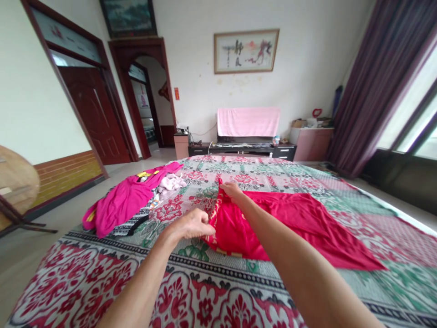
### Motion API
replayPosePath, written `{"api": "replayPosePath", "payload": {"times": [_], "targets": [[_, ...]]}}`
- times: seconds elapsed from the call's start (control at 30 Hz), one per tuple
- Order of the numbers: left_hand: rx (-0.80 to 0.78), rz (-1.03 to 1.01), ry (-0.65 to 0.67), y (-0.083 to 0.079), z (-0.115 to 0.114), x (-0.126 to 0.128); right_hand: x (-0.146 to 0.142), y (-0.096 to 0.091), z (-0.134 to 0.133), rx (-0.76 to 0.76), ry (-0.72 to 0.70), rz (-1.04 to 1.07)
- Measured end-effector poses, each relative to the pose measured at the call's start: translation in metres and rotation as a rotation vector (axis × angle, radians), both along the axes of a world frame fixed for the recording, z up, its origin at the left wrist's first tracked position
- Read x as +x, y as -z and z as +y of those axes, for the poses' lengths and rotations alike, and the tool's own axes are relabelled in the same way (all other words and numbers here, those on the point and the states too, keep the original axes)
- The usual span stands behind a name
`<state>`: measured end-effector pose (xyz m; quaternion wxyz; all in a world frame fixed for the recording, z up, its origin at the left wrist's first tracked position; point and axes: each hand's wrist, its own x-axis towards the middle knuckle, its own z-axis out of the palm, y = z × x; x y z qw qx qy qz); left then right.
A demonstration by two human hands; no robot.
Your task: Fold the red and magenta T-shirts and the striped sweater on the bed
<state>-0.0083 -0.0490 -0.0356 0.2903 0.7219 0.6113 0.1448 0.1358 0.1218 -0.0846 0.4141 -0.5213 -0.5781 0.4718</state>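
Observation:
Red trousers (303,214) lie spread across the patterned bedspread (205,282), with the gold-marked waistband toward the left and the legs reaching right. My left hand (195,223) is closed on the near corner of the waistband. At the far corner, my right hand (232,191) pinches the band's edge, lifting a small tip of cloth. My right forearm crosses over the trousers and hides part of them.
Left of the trousers lies a heap of clothes with a magenta garment (126,200) on top and a pale one (171,182) beside it. Beyond the bed stands a low black cabinet (200,150). A round wooden tabletop (17,177) leans at far left; purple curtains (375,91) hang right.

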Motion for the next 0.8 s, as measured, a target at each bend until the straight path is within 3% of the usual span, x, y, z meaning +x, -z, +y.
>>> {"api": "replayPosePath", "payload": {"times": [0.07,0.2,0.33,0.6,0.8], "targets": [[0.046,-0.140,0.026,-0.005,0.000,0.010,0.020,-0.008,0.001,-0.041,0.012,0.104],[-0.029,-0.483,0.046,-0.013,0.005,0.040,0.064,-0.026,-0.005,-0.073,0.009,0.258],[-0.047,-0.644,0.091,-0.018,0.010,0.077,0.104,-0.036,-0.015,-0.073,0.024,0.375],[-0.032,-0.582,0.120,0.002,0.012,0.144,0.162,-0.018,-0.026,-0.093,0.112,0.438],[0.056,-0.431,0.146,0.025,0.017,0.172,0.191,-0.008,-0.039,-0.096,0.160,0.407]]}}
